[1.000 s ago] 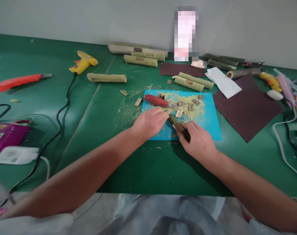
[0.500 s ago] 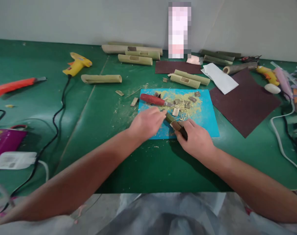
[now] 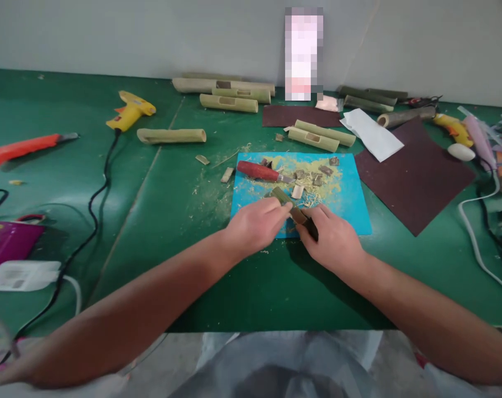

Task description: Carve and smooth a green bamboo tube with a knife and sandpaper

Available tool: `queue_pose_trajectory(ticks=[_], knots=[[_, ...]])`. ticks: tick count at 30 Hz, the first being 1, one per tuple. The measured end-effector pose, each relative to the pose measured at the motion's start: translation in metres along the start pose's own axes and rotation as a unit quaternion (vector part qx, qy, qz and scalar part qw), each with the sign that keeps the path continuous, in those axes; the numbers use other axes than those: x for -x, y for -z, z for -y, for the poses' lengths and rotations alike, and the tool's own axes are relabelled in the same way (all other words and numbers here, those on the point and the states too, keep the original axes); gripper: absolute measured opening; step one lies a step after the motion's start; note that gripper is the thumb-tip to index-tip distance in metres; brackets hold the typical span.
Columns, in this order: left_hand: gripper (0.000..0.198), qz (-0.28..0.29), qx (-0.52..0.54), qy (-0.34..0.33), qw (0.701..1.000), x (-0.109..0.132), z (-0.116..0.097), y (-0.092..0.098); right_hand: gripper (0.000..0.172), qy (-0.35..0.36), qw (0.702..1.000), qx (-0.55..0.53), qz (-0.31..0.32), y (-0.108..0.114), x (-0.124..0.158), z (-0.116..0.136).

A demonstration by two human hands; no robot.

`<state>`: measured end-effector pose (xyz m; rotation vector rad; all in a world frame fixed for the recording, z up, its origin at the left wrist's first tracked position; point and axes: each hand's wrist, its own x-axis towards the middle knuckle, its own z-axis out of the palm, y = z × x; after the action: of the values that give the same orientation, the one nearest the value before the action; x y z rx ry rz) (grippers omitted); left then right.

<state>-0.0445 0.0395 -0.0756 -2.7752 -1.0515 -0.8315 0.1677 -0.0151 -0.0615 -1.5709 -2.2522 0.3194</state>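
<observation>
left hand (image 3: 254, 224) pinched bamboo piece (image 3: 280, 194) at near edge of blue mat (image 3: 354, 215) | right hand (image 3: 331, 239) gripped dark tool (image 3: 307, 221) against it | risk: tool might slip into left fingers

This is a craft workshop for bamboo work. A long bench covered in green matting (image 3: 151, 232) runs along a bare grey wall (image 3: 110, 33). Cut bamboo tubes (image 3: 171, 135), some with slots, lie across it. A blue cutting mat (image 3: 350, 204) is strewn with pale shavings (image 3: 312, 171), and a red-handled knife (image 3: 261, 171) rests on it. Nearby lie 2 dark sheets of sandpaper (image 3: 416, 177), a yellow glue gun (image 3: 130, 110) on a black cord and an orange utility knife (image 3: 22, 146). Over the mat, the left hand (image 3: 257, 224) grips a bamboo strip (image 3: 281, 196) and the right hand (image 3: 331, 240) a dark tool (image 3: 312, 228).
</observation>
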Motion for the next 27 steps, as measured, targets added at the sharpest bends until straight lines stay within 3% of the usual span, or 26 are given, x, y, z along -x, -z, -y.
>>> queue_pose_trajectory(ticks=[11,27], knots=[[0.033,-0.016,0.023,0.024,0.999,-0.0024,0.003,0.0016,0.02,-0.01,1.0,0.004,0.012,-0.0002,-0.001,0.0007],[0.03,-0.001,0.044,0.004,0.999,-0.0016,0.0009,-0.0003,0.02,-0.004,1.0,0.005,0.015,0.0003,-0.0013,0.0012]])
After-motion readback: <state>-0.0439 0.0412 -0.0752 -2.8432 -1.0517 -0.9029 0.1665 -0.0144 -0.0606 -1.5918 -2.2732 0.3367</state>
